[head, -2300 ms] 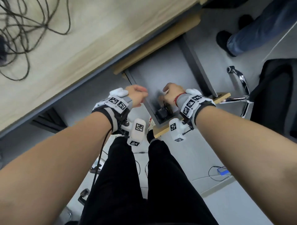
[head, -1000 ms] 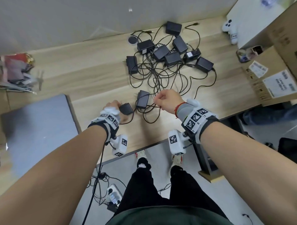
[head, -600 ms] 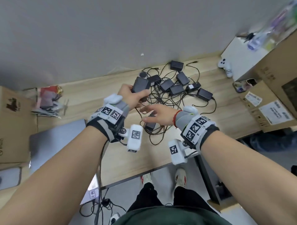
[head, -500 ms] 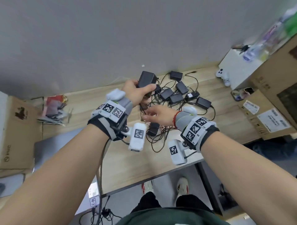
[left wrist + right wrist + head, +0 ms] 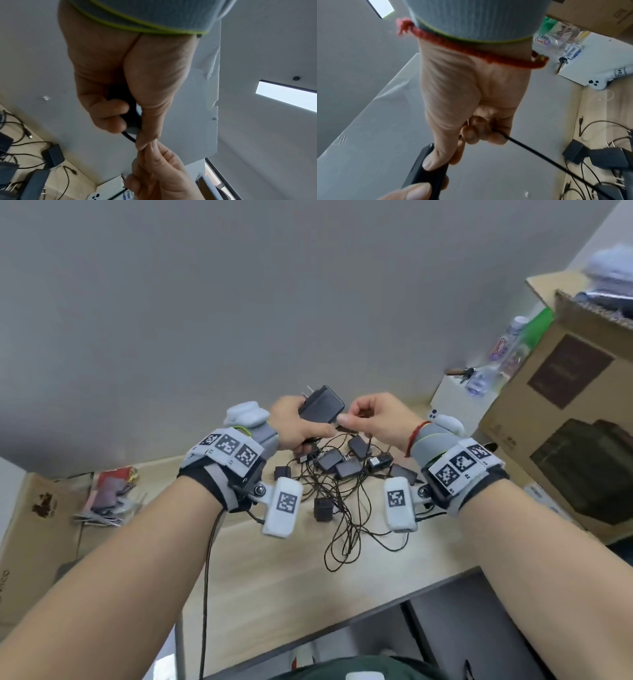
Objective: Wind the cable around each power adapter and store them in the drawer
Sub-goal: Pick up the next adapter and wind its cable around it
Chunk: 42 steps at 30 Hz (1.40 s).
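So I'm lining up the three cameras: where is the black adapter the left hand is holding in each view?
Head: adapter upper centre, raised in the left hand.
Left wrist: only a dark sliver between fingers and thumb, centre.
Right wrist: black edge bottom left, under the right hand thumb.
Shared landmark: white game controller, also.

Bare forearms; grey wrist straps (image 5: 236, 451) with black-and-white square markers, white camera pods (image 5: 282, 507), red string bracelet (image 5: 413, 436), black trousers.
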### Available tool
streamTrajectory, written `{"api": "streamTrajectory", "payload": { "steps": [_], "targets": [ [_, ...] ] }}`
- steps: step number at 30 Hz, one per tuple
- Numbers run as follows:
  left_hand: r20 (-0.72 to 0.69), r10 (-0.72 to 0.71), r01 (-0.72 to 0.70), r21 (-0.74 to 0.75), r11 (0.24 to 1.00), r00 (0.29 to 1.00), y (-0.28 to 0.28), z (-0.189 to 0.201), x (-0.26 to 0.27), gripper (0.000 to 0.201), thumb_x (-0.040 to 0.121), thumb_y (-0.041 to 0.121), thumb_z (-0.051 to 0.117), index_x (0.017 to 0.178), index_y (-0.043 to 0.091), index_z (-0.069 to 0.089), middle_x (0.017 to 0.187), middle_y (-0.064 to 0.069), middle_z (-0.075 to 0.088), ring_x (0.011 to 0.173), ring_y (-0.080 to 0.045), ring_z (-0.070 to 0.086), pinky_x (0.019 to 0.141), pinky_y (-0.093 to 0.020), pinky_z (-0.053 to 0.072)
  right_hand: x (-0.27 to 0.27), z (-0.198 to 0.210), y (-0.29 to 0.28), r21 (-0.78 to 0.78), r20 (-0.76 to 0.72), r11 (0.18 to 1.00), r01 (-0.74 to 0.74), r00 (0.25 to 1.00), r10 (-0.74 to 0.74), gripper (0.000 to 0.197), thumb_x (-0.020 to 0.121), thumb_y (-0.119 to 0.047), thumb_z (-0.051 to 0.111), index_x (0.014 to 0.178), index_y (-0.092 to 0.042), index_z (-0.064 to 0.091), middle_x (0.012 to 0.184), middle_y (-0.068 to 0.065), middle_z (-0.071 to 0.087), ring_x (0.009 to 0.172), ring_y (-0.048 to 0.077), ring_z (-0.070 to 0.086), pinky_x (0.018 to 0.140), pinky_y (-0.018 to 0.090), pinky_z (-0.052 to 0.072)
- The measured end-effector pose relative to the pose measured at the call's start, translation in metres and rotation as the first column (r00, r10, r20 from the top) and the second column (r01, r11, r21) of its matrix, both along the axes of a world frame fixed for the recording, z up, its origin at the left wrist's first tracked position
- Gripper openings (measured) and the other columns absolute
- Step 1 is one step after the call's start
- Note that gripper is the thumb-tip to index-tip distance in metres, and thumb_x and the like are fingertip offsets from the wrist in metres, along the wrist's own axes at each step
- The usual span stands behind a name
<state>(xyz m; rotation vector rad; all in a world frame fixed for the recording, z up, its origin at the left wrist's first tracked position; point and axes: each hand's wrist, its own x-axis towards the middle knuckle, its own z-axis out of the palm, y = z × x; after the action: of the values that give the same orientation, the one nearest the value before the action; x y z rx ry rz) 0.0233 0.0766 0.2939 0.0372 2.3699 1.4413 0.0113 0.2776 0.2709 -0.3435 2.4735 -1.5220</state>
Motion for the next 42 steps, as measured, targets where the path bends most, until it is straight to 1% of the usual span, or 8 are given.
{"api": "streamTrajectory", "payload": {
  "steps": [4,9,12,16,23,29,34,42],
  "targets": [
    [-0.092,-0.067,0.052,-0.154,0.987,0.994,0.013,0.011,-0.008,0.033,0.072,0.024,0.086,0.093,0.015,0.062,0.071,-0.002,0.063,0.054,-0.018,0.057,0.050,-0.027,0.045,-0.003,0.011,0.015,0.028,0.017,0.999,0.039,0.999,-0.039,0.042,0.091,-0.049,0.061,0.093,-0.008,0.065,0.051,-0.017,0.048,0.043,0.000,0.040,0.051,0.021,0.036],
    [-0.132,-0.153,0.112,-0.273,0.955,0.979,0.030,0.014,-0.010,0.032,0.066,0.039,0.088,0.083,0.024,0.065,0.067,0.003,0.067,0.052,-0.014,0.059,0.054,-0.026,0.048,-0.008,0.015,0.022,0.052,0.022,0.998,-0.026,0.999,0.024,0.045,0.092,-0.056,0.056,0.101,-0.014,0.069,0.069,-0.003,0.058,0.046,0.006,0.044,0.053,0.027,0.039],
    [-0.139,0.081,-0.083,-0.010,0.996,0.987,0.041,0.012,-0.010,0.030,0.077,0.042,0.081,0.084,0.018,0.066,0.071,-0.002,0.066,0.049,-0.011,0.060,0.052,-0.025,0.052,-0.013,0.010,0.029,-0.047,-0.013,0.998,0.045,0.999,-0.046,0.041,0.095,-0.049,0.055,0.105,-0.012,0.070,0.061,-0.006,0.051,0.051,0.014,0.042,0.057,0.033,0.038],
    [0.048,0.251,-0.250,0.383,0.889,0.967,0.056,0.012,-0.006,0.030,0.086,0.031,0.074,0.099,0.006,0.062,0.093,-0.013,0.065,0.059,-0.022,0.069,0.054,-0.023,0.058,-0.012,0.003,0.025,-0.099,-0.035,0.994,0.050,0.998,-0.054,0.048,0.094,-0.051,0.051,0.101,-0.005,0.065,0.049,-0.016,0.045,0.049,0.012,0.044,0.062,0.041,0.044],
    [0.061,0.249,-0.252,0.394,0.884,0.967,0.055,0.031,-0.010,0.033,0.082,0.028,0.078,0.101,0.004,0.066,0.086,-0.011,0.065,0.052,-0.019,0.063,0.050,-0.020,0.055,-0.010,0.016,0.043,-0.116,0.067,0.992,-0.049,0.996,0.057,0.045,0.096,-0.052,0.053,0.082,-0.011,0.065,0.048,-0.012,0.039,0.048,0.016,0.034,0.054,0.030,0.037],
    [0.019,0.226,-0.218,0.360,0.907,0.974,0.056,0.044,-0.012,0.024,0.080,0.029,0.079,0.090,0.011,0.067,0.081,-0.005,0.066,0.048,-0.018,0.060,0.046,-0.017,0.051,-0.029,0.052,0.083,-0.003,-0.079,0.990,0.143,0.987,-0.143,0.065,0.091,-0.070,0.043,0.073,-0.018,0.079,0.043,-0.005,0.031,0.044,0.017,0.036,0.064,0.029,0.040],
    [0.055,0.265,-0.265,0.386,0.884,0.963,0.064,0.038,-0.009,0.041,0.080,0.030,0.080,0.107,0.002,0.067,0.091,-0.012,0.068,0.059,-0.024,0.065,0.052,-0.021,0.055,-0.022,0.044,0.068,-0.004,-0.056,0.998,-0.060,0.997,0.060,0.043,0.093,-0.055,0.056,0.094,-0.017,0.076,0.066,0.001,0.042,0.060,0.012,0.041,0.067,0.028,0.043],
    [0.119,0.204,-0.232,0.311,0.921,0.972,0.062,0.042,-0.005,0.031,0.075,0.037,0.083,0.085,0.015,0.063,0.086,-0.006,0.069,0.069,-0.024,0.072,0.055,-0.023,0.059,-0.016,0.026,0.056,-0.002,-0.112,0.996,-0.092,0.989,0.091,0.021,0.095,-0.029,0.064,0.101,-0.010,0.070,0.061,-0.015,0.049,0.050,-0.001,0.039,0.054,0.012,0.034]
  ]
}}
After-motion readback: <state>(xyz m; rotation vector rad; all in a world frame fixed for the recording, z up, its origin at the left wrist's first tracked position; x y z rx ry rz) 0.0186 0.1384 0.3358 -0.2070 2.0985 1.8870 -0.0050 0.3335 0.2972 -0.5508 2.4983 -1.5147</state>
